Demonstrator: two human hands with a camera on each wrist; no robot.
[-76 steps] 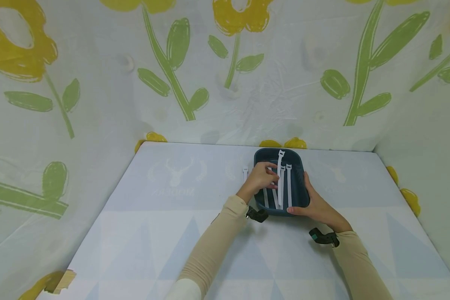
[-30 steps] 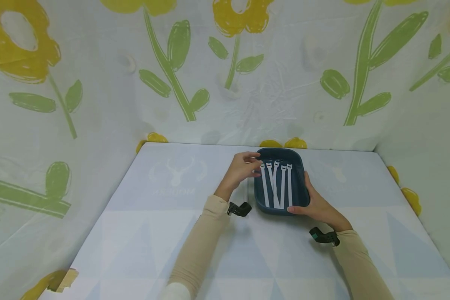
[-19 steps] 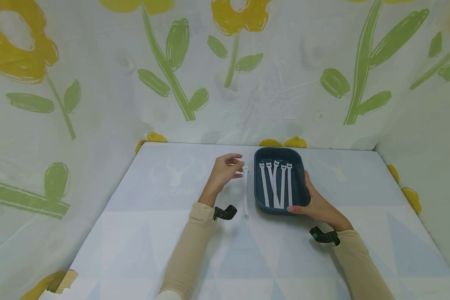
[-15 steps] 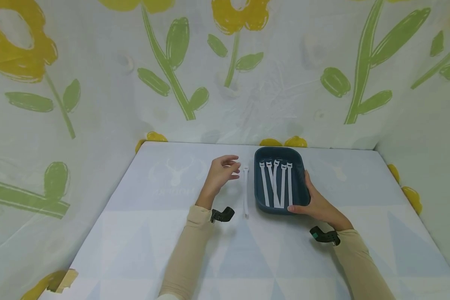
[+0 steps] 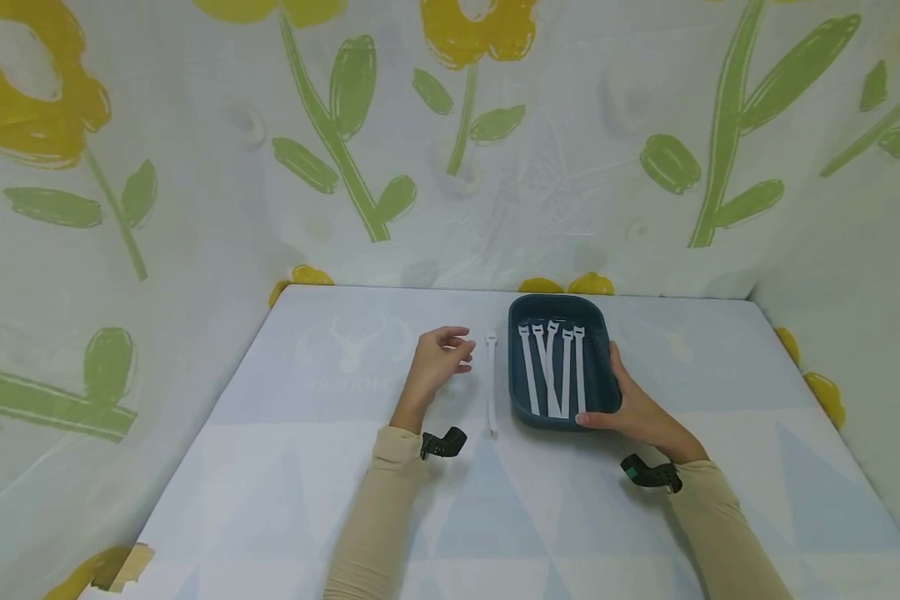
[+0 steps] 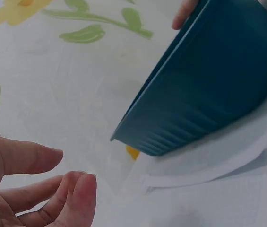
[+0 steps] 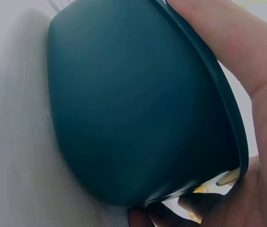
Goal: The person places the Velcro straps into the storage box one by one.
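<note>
A dark teal plastic tray (image 5: 602,400) stands toward the back of the table, right of centre. Several white strap-like cable ties (image 5: 578,367) lie lengthwise inside it, their slotted heads to the back. My right hand (image 5: 637,412) grips the tray's near right corner, thumb over the rim and fingers along the outer wall; the right wrist view shows this grip close up. One more white cable tie (image 5: 492,383) lies on the table just left of the tray. To the left of that tie hovers my left hand (image 5: 433,360), fingers loosely bent, thumb and fingertips apart with nothing between them.
The table (image 5: 285,500) has a pale cloth with blue triangles. A flower-printed curtain (image 5: 570,208) rises behind its back edge and along both sides. Brown tape (image 5: 131,567) sits at the table's left edge. Each wrist wears a black camera band (image 5: 444,442).
My left hand has let go of a cable tie inside the tray and moved left, past the tie on the table, then slightly toward me. My right hand keeps its place on the tray.
</note>
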